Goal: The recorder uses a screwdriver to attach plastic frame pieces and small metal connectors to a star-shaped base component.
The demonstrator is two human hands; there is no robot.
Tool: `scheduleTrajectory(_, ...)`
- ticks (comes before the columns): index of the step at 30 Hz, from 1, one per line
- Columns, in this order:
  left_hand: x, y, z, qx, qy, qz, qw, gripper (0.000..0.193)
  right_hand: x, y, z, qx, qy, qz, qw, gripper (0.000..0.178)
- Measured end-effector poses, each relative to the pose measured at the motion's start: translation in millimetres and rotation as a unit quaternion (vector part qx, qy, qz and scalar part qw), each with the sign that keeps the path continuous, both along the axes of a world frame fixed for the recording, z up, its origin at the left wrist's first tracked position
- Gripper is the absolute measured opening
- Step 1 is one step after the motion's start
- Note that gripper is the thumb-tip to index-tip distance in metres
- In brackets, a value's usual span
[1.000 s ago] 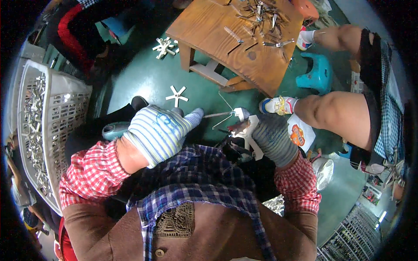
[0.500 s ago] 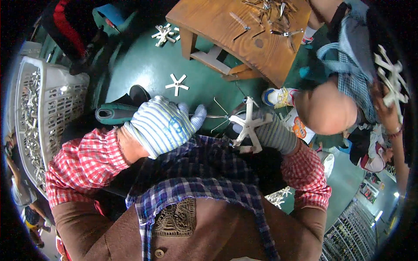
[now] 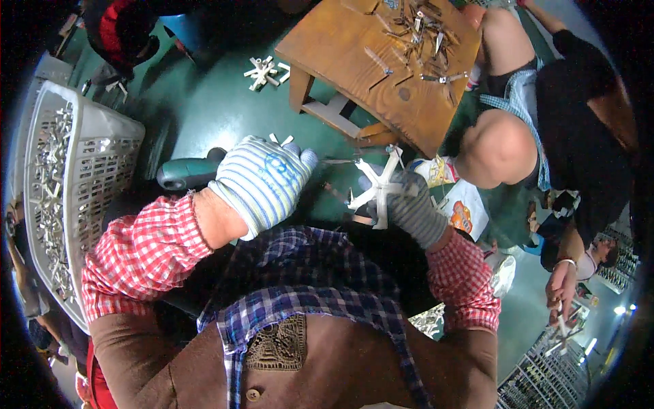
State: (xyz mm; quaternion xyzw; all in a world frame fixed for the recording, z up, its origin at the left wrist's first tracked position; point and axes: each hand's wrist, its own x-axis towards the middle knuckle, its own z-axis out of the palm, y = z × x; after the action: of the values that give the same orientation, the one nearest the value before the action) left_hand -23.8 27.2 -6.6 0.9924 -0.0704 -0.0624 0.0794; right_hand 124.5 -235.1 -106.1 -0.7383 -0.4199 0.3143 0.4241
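Note:
My left hand (image 3: 262, 183), in a blue-and-white striped glove, is closed around a green, dark-ended tool (image 3: 187, 173) that looks like a power screwdriver. A thin metal shaft (image 3: 334, 161) runs from that hand to the right, toward a white five-armed star-shaped piece (image 3: 383, 185). My right hand (image 3: 414, 201), in a greyish striped glove, grips this star piece from behind, so its fingers are partly hidden. Small metal bits stick out at the ends of some arms. Whether the shaft's tip touches the upper left arm I cannot tell.
At the left stands a tall white basket (image 3: 102, 157) full of star pieces. A wooden table (image 3: 334, 54) holds scattered metal parts. Loose star pieces (image 3: 262, 73) lie on the green floor. At the right a co-worker's hand (image 3: 561, 290) holds a white piece.
The star piece has turned in my right hand, and another arm faces the shaft. The co-worker's hand with a white piece has dropped from upper right to lower right. My view has shifted slightly.

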Motion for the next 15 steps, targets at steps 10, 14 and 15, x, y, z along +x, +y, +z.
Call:
scheduleTrajectory(10,-3,11,-26,-0.278,0.013,0.087,0.957,0.036,-9,31,81,-0.222,-0.447,0.172,0.849,0.028)
scheduleTrajectory(14,0,1,-6,-0.180,0.087,0.078,0.977,0.034,-9,23,71,-0.172,-0.517,0.147,0.825,0.022)
scheduleTrajectory(15,-1,-1,-5,-0.147,0.068,0.058,0.985,0.035,-8,26,73,-0.177,-0.557,0.149,0.798,0.025)
